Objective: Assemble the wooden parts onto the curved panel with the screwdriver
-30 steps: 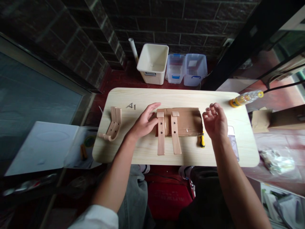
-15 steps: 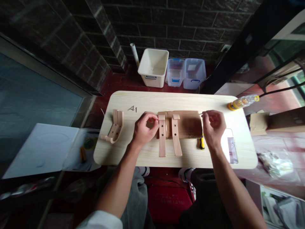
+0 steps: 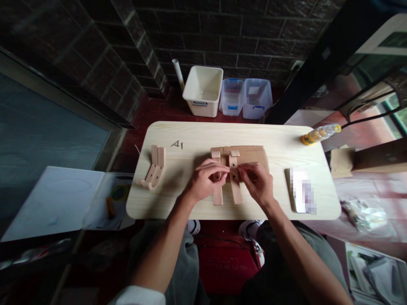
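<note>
My left hand [image 3: 206,180] is closed in a pinch over the left wooden hook-shaped piece [image 3: 218,197], its fingertips reaching the edge of the right wooden piece [image 3: 235,192]. Opposite it, my right hand [image 3: 258,180] also pinches, fingertips beside that right piece near its dark holes. Whatever either pinch holds is too small or hidden to make out. Both wooden pieces lie side by side across a brown cardboard piece [image 3: 251,153], curved ends away from me. The yellow screwdriver seen earlier is hidden now.
On the table [image 3: 270,135], a joined wooden bracket [image 3: 155,169] stands left, with several dark screws [image 3: 177,145] behind it. A phone [image 3: 300,190] lies right; a bottle [image 3: 321,134] is at the far right corner. Beyond the table are a cream bin [image 3: 203,84] and clear boxes [image 3: 233,97].
My right hand has moved left from the cardboard's right end to the right wooden piece, carrying a thin dark item. My left hand has shifted right, over the left piece.
</note>
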